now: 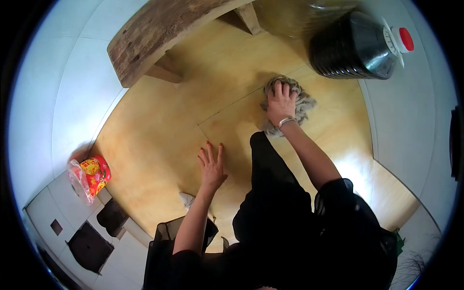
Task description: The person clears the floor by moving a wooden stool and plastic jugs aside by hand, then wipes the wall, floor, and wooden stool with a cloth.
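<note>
Under my right hand [281, 104] a crumpled grey-brown cloth [303, 104] is pressed against the yellowish tiled floor [232, 77]. The fingers bend over the top of the cloth, and a bracelet circles that wrist. My left hand [211, 166] is held low over the floor with its fingers spread and nothing in it. Whether its fingertips touch the floor I cannot tell. Between the two arms lies a leg in black cloth [275, 179].
A wooden bench [159, 36] stands ahead. At the upper right is a large dark-filled jug [353, 48] with a red cap, beside a clear yellowish container [295, 17]. A red and yellow package [98, 174] sits by the left wall. White tiled walls [401, 116] border the floor.
</note>
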Tool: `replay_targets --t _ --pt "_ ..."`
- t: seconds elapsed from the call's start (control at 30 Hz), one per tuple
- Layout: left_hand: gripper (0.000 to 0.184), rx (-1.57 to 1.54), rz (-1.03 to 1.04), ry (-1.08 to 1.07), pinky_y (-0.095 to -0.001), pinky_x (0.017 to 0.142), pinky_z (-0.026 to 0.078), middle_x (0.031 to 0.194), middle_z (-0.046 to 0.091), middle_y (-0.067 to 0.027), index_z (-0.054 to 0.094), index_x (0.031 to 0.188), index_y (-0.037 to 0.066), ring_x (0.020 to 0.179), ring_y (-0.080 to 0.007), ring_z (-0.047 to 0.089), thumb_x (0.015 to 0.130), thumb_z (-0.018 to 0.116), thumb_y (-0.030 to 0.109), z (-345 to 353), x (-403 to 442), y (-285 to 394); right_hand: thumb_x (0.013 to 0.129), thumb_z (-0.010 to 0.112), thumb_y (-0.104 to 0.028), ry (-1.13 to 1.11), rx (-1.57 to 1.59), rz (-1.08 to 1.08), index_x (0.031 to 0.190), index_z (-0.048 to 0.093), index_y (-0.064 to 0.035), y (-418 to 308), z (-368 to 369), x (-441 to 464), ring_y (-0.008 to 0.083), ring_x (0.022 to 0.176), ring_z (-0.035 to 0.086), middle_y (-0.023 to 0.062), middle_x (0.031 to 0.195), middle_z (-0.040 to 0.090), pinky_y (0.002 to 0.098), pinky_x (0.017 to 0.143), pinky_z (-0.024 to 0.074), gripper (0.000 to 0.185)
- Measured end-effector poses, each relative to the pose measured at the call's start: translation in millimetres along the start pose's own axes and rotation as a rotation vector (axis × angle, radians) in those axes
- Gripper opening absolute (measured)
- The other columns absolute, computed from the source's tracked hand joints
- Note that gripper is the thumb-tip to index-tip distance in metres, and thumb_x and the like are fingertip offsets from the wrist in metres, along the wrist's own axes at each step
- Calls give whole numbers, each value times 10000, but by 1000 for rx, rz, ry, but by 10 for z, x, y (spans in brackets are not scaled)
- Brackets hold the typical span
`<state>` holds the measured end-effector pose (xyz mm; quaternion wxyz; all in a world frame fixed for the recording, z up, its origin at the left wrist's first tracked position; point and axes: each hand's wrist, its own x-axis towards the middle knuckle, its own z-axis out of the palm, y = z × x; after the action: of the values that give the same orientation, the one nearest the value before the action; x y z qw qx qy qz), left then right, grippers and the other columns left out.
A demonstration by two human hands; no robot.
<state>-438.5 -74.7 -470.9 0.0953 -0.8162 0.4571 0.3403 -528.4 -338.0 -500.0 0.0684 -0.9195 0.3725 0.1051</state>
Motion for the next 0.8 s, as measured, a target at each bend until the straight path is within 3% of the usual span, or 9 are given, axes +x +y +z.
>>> replay_targets --t 0.17,0.23,0.3,0.43,0.5,0.6,0.67,0.8 --pt "1080 28 -5 -67 -575 949 233 1389 16 -257 69 1372 124 1216 -502 166 557 765 263 -63 -16 -61 703 512 -129 54 22 25 1086 512 -122 237 217 -789 280 1093 349 103 1213 370 459 827 309 383" --pt "1051 37 13 -28 -569 948 237 1392 26 -249 81 1371 125 1212 -501 180 572 750 256 -57 -1 -66 626 588 -149 -18 4 32 1141 490 -143 376 336 -1301 316 1106 342 124 1232 346 456 853 311 524" --pt "1046 25 9 -1 -566 947 240 1393 28 -246 86 1370 125 1211 -499 184 571 748 251 -31 -1 -41 618 599 -141 -65 47 4 1145 487 -140 430 240 -1379 322 1102 343 124 1231 346 454 841 315 539" --pt "1007 30 -10 3 -562 956 223 1394 52 -240 141 1362 125 1210 -506 177 560 742 228 -24 -8 -14 630 592 -104 94 39 6 1094 512 -131 303 126 -557 316 1088 355 126 1226 356 436 830 331 472" --pt "994 36 8 16 -561 957 221 1394 51 -240 148 1361 128 1206 -510 179 565 734 233 -59 34 -35 697 523 -122 77 15 28 1035 532 -121 216 -24 -62 302 1067 371 111 1203 379 449 782 341 338" --pt "995 29 4 9 -559 952 235 1396 40 -236 126 1366 148 1205 -508 184 579 727 246 33 -27 -80 706 516 -136 -47 58 47 1056 526 -133 270 -54 -185 313 1076 369 110 1222 373 453 801 339 350" --pt "1011 19 -8 13 -557 945 250 1398 29 -231 95 1373 165 1207 -501 187 588 727 253 56 51 -85 708 516 -150 65 35 31 1059 529 -134 348 270 -782 305 1085 367 107 1242 362 455 823 331 351" --pt "984 29 -27 -8 -558 953 233 1397 41 -233 120 1369 155 1206 -501 190 594 717 257 3 3 -14 694 538 -166 -42 32 -18 1100 523 -139 528 349 -1666 324 1090 353 125 1257 335 453 819 314 407"
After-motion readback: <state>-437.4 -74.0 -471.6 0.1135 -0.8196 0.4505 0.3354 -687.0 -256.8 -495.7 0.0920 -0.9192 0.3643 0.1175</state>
